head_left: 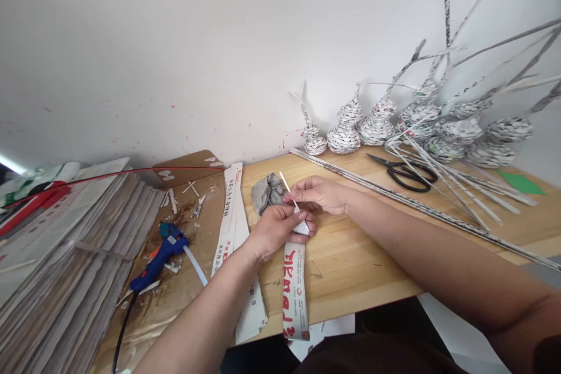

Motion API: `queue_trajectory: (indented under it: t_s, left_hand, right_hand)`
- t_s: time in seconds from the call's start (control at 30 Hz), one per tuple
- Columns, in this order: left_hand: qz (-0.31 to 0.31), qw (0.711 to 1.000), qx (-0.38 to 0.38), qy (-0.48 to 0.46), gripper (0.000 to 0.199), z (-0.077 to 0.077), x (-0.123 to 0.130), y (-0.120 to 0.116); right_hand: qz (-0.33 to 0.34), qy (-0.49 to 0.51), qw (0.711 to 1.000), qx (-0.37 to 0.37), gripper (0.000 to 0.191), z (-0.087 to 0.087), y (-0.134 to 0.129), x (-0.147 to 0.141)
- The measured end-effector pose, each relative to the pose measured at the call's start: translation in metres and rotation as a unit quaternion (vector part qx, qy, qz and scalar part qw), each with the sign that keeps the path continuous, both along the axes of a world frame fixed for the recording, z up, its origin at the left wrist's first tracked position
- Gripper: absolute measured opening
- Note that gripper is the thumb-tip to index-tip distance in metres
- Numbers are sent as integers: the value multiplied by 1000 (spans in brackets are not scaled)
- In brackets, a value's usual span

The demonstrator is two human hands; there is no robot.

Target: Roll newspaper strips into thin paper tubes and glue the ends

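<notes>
A printed newspaper strip with red characters hangs down from my hands past the table's front edge. Its upper end is rolled into a thin white tube that points up and to the left. My left hand is closed around the strip where flat paper turns into tube. Higher on the tube, the fingers of my right hand pinch it. Just behind my left hand lies a crumpled grey cloth. To the left is a stack of cut paper strips.
A blue glue gun rests on stained cardboard at left, beside a tall newspaper stack. Black scissors, long paper tubes and a green paper piece lie at right. Several woven paper gourds line the wall.
</notes>
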State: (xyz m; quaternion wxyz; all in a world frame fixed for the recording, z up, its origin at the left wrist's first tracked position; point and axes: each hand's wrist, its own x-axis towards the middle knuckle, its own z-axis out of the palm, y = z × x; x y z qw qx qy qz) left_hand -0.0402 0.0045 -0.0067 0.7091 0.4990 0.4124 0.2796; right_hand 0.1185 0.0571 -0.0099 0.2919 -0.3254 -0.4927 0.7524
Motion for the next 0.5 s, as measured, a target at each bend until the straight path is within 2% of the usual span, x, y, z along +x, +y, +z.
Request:
queue_trajectory:
  t_s: [0.2, 0.37, 0.5]
  left_hand:
    - [-23, 1000, -6, -8, 39, -1, 0, -1]
    - [-12, 1000, -13, -18, 40, -2, 0, -2]
    - [-29, 1000, -8, -11, 40, 0, 1, -3]
  right_hand:
    - [-49, 29, 998, -24, 32, 2, 1, 2]
    - [9, 44, 998, -45, 34, 2, 3, 4]
    - [-53, 35, 997, -52, 29, 1, 3, 3]
